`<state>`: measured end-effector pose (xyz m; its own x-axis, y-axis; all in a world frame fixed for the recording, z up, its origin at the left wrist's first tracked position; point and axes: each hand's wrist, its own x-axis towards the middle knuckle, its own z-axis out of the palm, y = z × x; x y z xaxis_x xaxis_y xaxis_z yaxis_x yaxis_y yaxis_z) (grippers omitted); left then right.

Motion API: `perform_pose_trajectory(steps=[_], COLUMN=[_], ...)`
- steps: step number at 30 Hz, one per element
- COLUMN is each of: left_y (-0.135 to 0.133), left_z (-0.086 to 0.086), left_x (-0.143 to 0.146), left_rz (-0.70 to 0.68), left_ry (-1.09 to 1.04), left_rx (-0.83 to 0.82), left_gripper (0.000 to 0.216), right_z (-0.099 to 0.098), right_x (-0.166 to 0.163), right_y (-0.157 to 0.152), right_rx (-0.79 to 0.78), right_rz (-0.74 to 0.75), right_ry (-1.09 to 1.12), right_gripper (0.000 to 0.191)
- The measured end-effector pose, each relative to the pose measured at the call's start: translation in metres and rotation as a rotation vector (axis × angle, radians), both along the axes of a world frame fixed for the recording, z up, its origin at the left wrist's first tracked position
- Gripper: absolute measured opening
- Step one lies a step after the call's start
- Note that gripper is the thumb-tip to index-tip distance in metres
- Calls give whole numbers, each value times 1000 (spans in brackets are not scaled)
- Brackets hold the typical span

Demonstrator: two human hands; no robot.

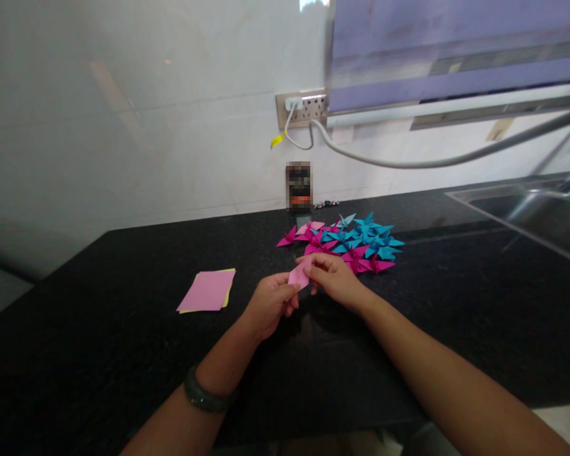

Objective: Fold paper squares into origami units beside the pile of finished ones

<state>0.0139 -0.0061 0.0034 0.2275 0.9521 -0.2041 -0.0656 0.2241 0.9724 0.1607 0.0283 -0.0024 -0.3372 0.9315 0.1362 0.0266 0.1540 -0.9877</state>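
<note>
Between my two hands is a small folded piece of pink origami paper (pixel 298 276), held up over the dark counter. My left hand (pixel 270 305) pinches its lower left side with thumb and fingers. The upper right edge is gripped by my right hand (pixel 333 278), thumb on top; its fingertips are partly hidden. Just beyond my right hand lies a pile of folded paper cranes, magenta ones (pixel 358 258) in front and to the left, blue ones (pixel 368 235) behind and to the right. A stack of square paper (pixel 207 291), pink over yellow, rests left of my left hand.
A black stone counter (pixel 99 354) runs beneath everything. At its back, a phone-like object with a blurred-out screen (pixel 299 187) leans by the tiled wall. A wall socket (pixel 308 109) with a plugged-in cable is above it. A metal sink (pixel 527 209) is at right.
</note>
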Motion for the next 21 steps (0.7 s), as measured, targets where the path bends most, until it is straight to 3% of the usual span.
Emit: perform_pose_trajectory(steps=[6, 12, 17, 21], left_y=[1, -1, -5, -7], left_z=[-2, -7, -8, -7], left_x=[-1, 3, 11, 13], left_rz=[-35, 18, 99, 100], left_ry=[13, 81, 190, 247], left_rx=[50, 96, 148, 166], left_gripper=[11, 21, 28, 31], right_z=[-3, -1, 3, -1], right_x=[-1, -12, -23, -24], right_y=[2, -4, -13, -13], right_rx=[23, -123, -24, 25], right_rz=[-58, -152, -326, -332], right_ry=[-28, 116, -28, -10], right_gripper=[29, 34, 26, 15])
